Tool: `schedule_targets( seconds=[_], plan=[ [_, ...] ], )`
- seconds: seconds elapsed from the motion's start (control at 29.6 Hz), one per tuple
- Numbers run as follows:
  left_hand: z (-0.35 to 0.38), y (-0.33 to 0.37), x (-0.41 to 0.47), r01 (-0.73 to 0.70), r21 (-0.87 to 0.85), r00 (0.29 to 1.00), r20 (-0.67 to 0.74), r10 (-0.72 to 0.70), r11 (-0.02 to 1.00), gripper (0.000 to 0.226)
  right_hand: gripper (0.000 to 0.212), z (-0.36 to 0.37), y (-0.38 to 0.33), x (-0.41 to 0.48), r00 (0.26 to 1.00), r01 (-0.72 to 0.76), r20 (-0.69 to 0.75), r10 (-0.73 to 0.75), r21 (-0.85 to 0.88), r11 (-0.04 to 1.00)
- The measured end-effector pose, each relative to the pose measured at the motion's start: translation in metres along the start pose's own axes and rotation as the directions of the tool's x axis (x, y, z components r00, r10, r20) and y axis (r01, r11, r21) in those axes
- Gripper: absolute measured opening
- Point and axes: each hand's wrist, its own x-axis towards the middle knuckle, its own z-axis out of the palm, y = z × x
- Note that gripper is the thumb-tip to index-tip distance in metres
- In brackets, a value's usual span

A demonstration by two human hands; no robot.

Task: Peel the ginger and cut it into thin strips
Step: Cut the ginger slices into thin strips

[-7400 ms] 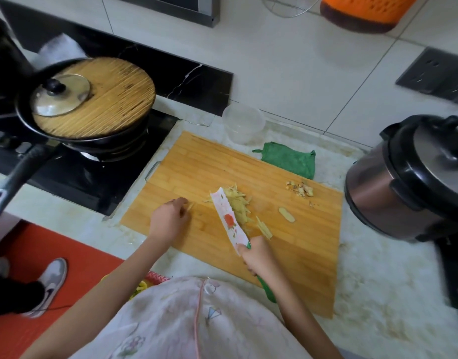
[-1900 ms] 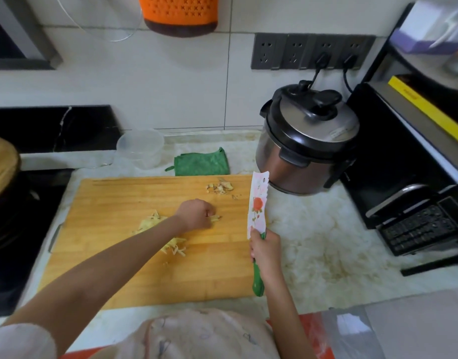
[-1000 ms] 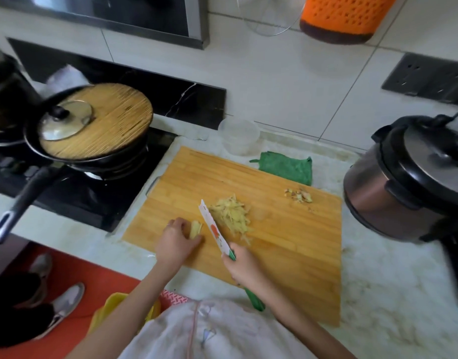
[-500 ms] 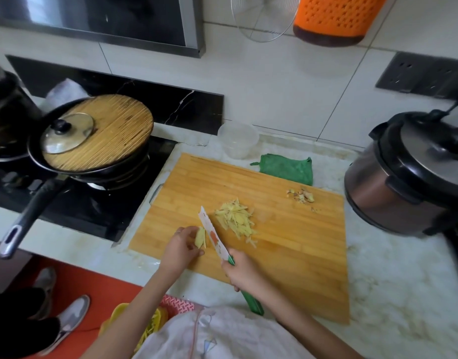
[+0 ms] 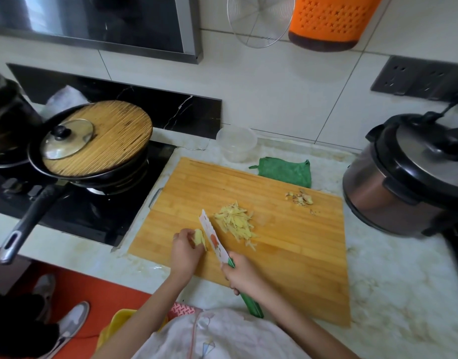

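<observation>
On the bamboo cutting board, near its front-left edge, the left hand curls its fingertips over a pale, peeled piece of ginger and pins it to the wood. The piece is longer than it is wide, and its long axis runs from near-right to far-left. The knife lies along the same line just right of the ginger, with its patterned white blade standing on edge, the tip pointing away and left, and the green handle trailing back toward the person. The right hand is wrapped round that handle just behind the blade. Right of the blade lies a loose heap of ginger strips, most of them slanting the same way as the blade. A small pile of brownish peelings sits near the board's far-right corner. Behind the board stands a clear plastic tub, with a green cloth beside it. On the stove to the left, a black frying pan holds a round bamboo mat, and a small glass lid rests on top of it. The pressure cooker on the right has its lid on.
</observation>
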Motion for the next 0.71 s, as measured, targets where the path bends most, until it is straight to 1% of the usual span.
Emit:
schedule_targets(
  seconds=[0.14,0.27,0.34,0.44,0.47,0.54,0.61,0.71],
  plan=[
    [0.004,0.004,0.000,0.008,-0.008,1.000,-0.013,-0.009,1.000,0.038,0.044,-0.004,0.000,-0.001,1.000,0.015,0.012,-0.015,-0.021,1.000],
    [0.011,0.010,-0.004,0.053,-0.127,0.998,-0.037,-0.059,0.990,0.029,0.041,-0.006,-0.001,0.001,1.000,0.010,-0.008,-0.010,-0.023,1.000],
    [0.017,0.010,-0.006,0.077,-0.199,0.996,-0.020,-0.082,0.977,0.026,0.039,-0.009,-0.002,0.000,0.999,0.014,-0.032,-0.017,-0.074,0.997],
    [0.018,0.011,-0.008,0.092,-0.260,0.996,0.011,-0.093,0.961,0.026,0.033,-0.015,-0.001,0.000,0.997,0.050,-0.046,-0.061,-0.211,0.976],
    [0.016,0.010,-0.007,0.090,-0.270,0.996,0.016,-0.089,0.959,0.027,0.031,-0.016,-0.002,0.000,0.996,0.065,-0.046,-0.079,-0.256,0.965],
    [0.011,0.008,-0.004,0.074,-0.220,0.997,0.028,-0.070,0.973,0.029,0.032,-0.016,-0.002,-0.001,0.993,0.080,-0.057,-0.102,-0.304,0.949],
    [0.009,0.005,-0.002,0.051,-0.188,0.999,0.029,-0.046,0.981,0.030,0.033,-0.016,0.000,-0.001,0.991,0.086,-0.068,-0.114,-0.321,0.943],
    [0.008,0.002,0.000,0.009,-0.221,1.000,0.003,-0.008,0.975,0.024,0.029,-0.015,0.002,-0.002,0.989,0.098,-0.076,-0.126,-0.299,0.949]
  ],
)
